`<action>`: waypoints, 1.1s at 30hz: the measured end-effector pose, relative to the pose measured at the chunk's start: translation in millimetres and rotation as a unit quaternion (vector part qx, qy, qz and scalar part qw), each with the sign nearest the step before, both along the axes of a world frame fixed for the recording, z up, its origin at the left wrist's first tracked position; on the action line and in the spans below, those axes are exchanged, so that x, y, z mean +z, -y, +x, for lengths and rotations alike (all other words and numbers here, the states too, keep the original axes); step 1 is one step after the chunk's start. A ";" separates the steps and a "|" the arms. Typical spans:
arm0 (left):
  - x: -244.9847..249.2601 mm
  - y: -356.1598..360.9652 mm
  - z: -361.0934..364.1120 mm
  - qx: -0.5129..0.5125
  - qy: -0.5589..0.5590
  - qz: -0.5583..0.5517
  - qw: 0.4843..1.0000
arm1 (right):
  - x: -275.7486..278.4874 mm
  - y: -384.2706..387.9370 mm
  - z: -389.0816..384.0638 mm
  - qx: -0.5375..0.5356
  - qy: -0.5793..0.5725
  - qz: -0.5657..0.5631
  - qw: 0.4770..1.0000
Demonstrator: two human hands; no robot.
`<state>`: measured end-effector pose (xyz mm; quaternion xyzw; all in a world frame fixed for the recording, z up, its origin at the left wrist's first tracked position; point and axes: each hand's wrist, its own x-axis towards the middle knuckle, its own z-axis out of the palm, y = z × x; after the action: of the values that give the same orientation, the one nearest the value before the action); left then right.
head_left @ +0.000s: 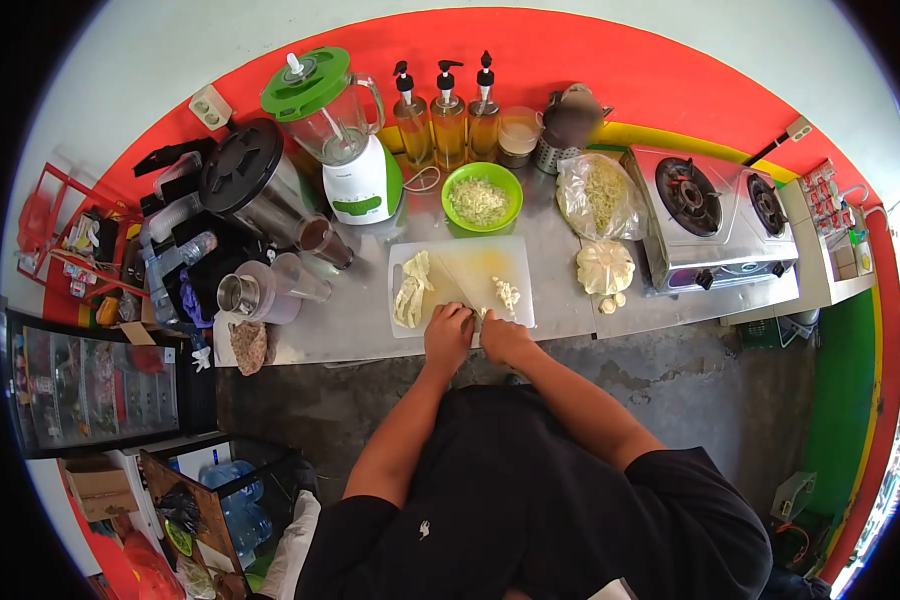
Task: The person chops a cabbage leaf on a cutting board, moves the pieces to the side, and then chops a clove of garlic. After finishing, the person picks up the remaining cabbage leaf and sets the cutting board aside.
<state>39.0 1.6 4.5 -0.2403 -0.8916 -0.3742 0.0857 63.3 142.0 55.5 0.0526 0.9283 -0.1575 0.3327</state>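
A white cutting board (516,258) lies near the counter's front edge. My right hand (506,340) is closed around the handle of a knife (462,276), whose blade points away from me over the board. Close beside it, my left hand (448,332) has its fingers curled down at the board's front edge; what they press on is mostly hidden. Pale leafy strips (411,290) lie on the board's left side, and a small heap of chopped pale pieces (507,293) on its right. Behind the board stands a green bowl (516,207) of finely chopped pale bits.
A pale cabbage-like head (605,267) and a clear plastic bag (625,215) of shreds lie to the right, before a gas stove (722,262). A blender (358,180), pump bottles (450,130), a steel jug (260,185) and cups (325,242) stand behind and left.
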 end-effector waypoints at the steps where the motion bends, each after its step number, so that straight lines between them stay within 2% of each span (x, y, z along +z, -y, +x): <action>1: 0.2 -0.1 0.4 0.000 -0.001 -0.001 1.000 | 3.4 -0.3 0.5 0.000 -0.001 -0.001 1.000; 6: -0.2 -1.1 -1.3 -0.001 -0.022 0.000 1.000 | -3.3 3.5 10.7 0.011 -0.001 0.039 0.999; 9: 2.5 -1.5 -1.3 -0.004 -0.013 -0.010 1.000 | -16.9 2.5 7.2 -0.009 -0.035 0.016 0.999; 12: 1.0 -1.7 -0.8 -0.002 -0.014 -0.018 1.000 | 15.8 2.5 -2.2 0.005 0.018 0.016 1.000; 17: 2.6 -0.6 -2.6 -0.012 -0.028 -0.018 0.999 | -15.6 6.1 10.9 -0.012 -0.033 0.025 0.999; 22: 0.9 -0.4 -2.7 -0.009 -0.022 -0.010 1.000 | 4.7 3.3 0.6 0.001 -0.004 0.017 1.000; 25: 1.2 1.1 -3.8 -0.009 -0.026 -0.016 0.999 | 4.9 5.2 2.5 -0.019 0.016 0.002 1.000; 27: 2.2 1.5 -4.3 -0.018 -0.028 -0.004 0.999 | -5.6 10.5 8.1 -0.053 -0.015 0.007 0.998; 31: 4.1 1.3 -2.1 -0.012 -0.022 -0.004 1.000 | -0.3 8.0 -2.0 -0.028 -0.027 0.009 0.999; 33: 3.5 2.2 -1.8 -0.010 -0.018 -0.016 1.000 | 8.6 7.1 -6.9 0.003 0.002 0.011 1.000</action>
<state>37.2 -0.6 8.0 -0.2570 -0.8932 -0.3568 0.0941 56.5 134.9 64.1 0.0536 0.9294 -0.1464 0.3346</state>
